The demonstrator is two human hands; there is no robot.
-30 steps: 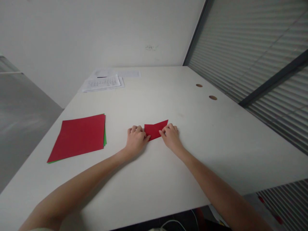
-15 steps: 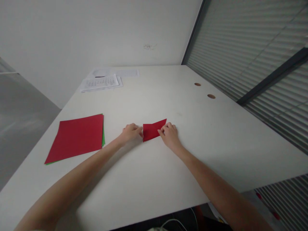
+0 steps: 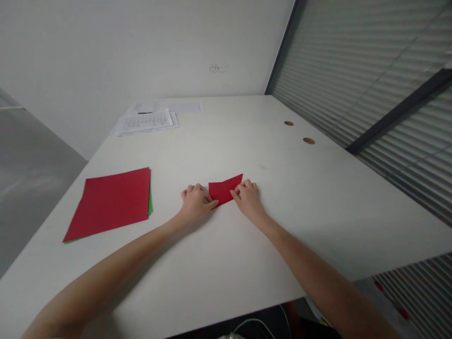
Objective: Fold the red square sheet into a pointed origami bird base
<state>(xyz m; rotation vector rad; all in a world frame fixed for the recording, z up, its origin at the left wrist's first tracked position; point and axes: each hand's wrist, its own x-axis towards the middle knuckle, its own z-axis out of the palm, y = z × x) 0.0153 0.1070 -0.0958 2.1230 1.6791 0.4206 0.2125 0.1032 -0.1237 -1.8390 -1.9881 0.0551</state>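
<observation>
A small folded piece of red paper (image 3: 221, 189) lies on the white table between my hands, its upper right corner pointing up and away. My left hand (image 3: 197, 202) is at its left end, thumb laid over the lower left corner and the other fingers curled. At the right end, my right hand (image 3: 248, 197) pinches the paper between thumb and curled fingers. The paper's right edge is partly hidden by that hand.
To the left lies a stack of red sheets (image 3: 111, 201) with green paper (image 3: 150, 200) showing at its edge. Written white papers (image 3: 144, 121) rest at the far left. Two round holes (image 3: 309, 141) pierce the table near the blinds (image 3: 370, 61) on the right.
My left hand has moved slightly down and toward the paper, and its thumb now reaches over the lower left corner. The right hand keeps its place on the paper.
</observation>
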